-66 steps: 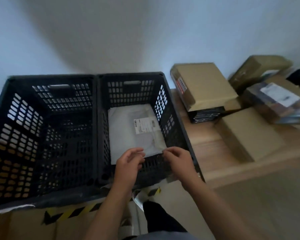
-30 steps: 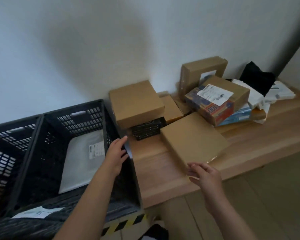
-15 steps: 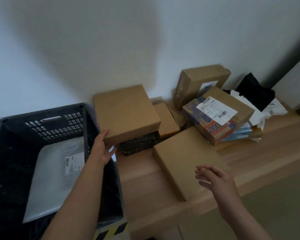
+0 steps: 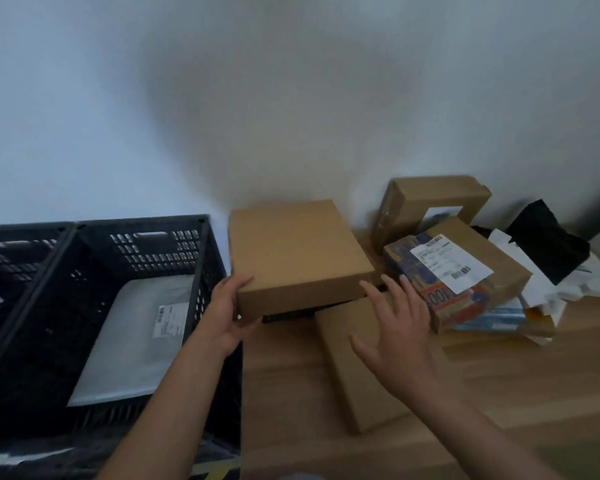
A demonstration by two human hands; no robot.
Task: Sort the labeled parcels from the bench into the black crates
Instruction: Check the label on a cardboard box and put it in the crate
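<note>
My left hand (image 4: 227, 311) has moved from the crate rim to the near-left corner of the plain cardboard box (image 4: 298, 252), thumb on top, fingers curled beneath. My right hand (image 4: 394, 336) has lifted toward its other corner, fingers spread, holding nothing. The box, matte and square, rests on a dark item on the wooden bench (image 4: 499, 386). A smooth white mailer (image 4: 132, 337) with an unreadable label lies in the perforated black crate (image 4: 160, 247). A colourful carton (image 4: 444, 282) shows "100".
</note>
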